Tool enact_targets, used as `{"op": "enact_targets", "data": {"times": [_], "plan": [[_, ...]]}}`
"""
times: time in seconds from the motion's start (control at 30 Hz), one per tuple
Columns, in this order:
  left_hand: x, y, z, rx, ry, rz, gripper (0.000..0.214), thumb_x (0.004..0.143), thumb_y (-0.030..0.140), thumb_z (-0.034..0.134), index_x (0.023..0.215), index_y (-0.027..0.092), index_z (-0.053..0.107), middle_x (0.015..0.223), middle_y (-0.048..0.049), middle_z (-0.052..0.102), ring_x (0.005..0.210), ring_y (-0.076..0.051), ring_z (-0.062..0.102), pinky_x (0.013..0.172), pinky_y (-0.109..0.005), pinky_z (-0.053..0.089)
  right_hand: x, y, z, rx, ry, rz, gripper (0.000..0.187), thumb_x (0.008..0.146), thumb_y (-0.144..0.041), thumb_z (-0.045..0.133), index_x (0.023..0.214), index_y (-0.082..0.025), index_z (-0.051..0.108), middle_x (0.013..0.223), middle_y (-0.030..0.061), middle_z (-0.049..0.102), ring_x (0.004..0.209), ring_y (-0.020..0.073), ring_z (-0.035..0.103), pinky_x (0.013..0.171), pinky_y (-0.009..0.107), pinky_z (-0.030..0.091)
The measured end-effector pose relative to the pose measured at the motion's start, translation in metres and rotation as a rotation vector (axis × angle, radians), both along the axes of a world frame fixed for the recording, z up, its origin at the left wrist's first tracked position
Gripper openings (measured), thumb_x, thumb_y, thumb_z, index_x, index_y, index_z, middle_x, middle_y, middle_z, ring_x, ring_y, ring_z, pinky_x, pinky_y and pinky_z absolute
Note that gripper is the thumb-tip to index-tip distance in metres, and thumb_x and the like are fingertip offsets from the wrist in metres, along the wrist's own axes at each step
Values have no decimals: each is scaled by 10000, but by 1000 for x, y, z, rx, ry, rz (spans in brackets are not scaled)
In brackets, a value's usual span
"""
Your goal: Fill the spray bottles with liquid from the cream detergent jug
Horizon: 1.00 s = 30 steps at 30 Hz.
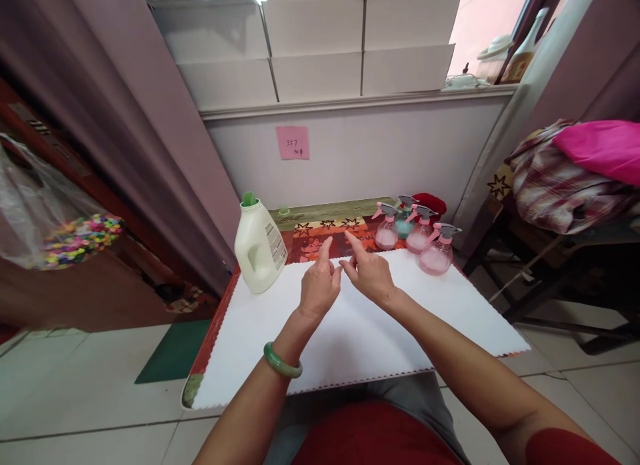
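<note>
Over the white cloth [400, 332] on the table, my left hand [320, 285] and my right hand [371, 273] are raised close together. Each has its index finger and thumb stretched out and apart, with the other fingers curled. Neither holds anything. A green bangle [283, 362] circles my left wrist. To the left of my left hand stands a pale cream jug [255, 252] with a green piece in its open neck. Several spray bottles [436, 255] with pink and grey trigger heads stand beyond my right hand; most hold pinkish liquid and one looks teal.
A green cap-like ring [284, 212] lies at the table's back edge. Behind the bottles is a red object [431, 204]. A pink note [293, 143] is on the wall. At left hangs a clear bag [75, 235] of colourful bits; at right clothes [555, 172] are piled up.
</note>
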State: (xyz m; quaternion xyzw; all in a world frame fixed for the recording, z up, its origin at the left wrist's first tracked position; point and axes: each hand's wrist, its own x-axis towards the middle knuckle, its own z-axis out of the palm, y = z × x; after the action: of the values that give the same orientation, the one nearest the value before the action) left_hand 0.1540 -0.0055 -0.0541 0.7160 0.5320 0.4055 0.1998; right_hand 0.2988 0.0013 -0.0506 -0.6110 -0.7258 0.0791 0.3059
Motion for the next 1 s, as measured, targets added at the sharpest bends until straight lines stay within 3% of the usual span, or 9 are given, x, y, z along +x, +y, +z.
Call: {"op": "enact_targets", "data": {"times": [0.13,0.23,0.43,0.6,1.0], "plan": [[5,-2,1,51,327,99,790,888,166,507,1594,191,152,950,-74,728,786,-264,687,736,-380,499,0,1,-3,42,-189,-36,878,925,-299,582,1620,-211,53,866,6,767,743,209,706,635,286,464],[7,0,-2,96,456,145,877,899,150,507,1607,204,-7,1025,-92,746,801,-260,708,706,-363,514,1,4,-9,121,-260,-46,977,916,-260,588,1609,-191,-97,912,22,762,784,214,705,630,286,474],[9,6,-7,154,631,222,1039,875,84,515,1553,214,-260,1072,-108,737,758,-243,708,658,-348,525,1,10,-13,231,-344,-95,972,902,-129,498,1583,-156,-195,895,39,741,783,212,689,622,276,481],[11,7,-5,101,661,235,1041,878,72,512,1548,224,-270,1069,-107,739,744,-239,708,659,-349,537,-1,11,-10,255,-374,-111,945,891,-86,463,1586,-140,-175,871,42,734,739,198,674,597,266,473],[8,9,-8,128,529,222,960,838,58,479,1607,217,-73,1098,-162,730,696,-251,692,659,-377,541,-1,14,-15,195,-348,-110,891,883,-65,387,1608,-170,-120,892,80,731,724,220,655,635,287,512]]}}
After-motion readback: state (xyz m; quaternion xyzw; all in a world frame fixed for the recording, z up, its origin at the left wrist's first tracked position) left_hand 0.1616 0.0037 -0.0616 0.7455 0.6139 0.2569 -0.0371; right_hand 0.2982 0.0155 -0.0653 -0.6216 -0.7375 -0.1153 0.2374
